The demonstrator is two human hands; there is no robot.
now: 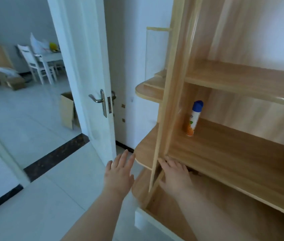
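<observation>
A light wooden shelf unit (242, 153) fills the right side, with rounded corner shelves on its left end. A spray can (193, 119) with a blue cap and orange label stands upright at the left back of the middle shelf. My left hand (119, 174) hovers with straight fingers just left of the rounded shelf corner, its fingertips near that edge. My right hand (175, 176) lies flat with its fingers under the front edge of the middle shelf, beside the upright side panel (162, 129). Neither hand holds anything.
A white door (92, 75) with a metal lever handle (96, 99) stands open to the left of the shelf unit. Behind it a cardboard box (67, 110) sits on the tiled floor. A white table and chair (36, 65) stand in the far room.
</observation>
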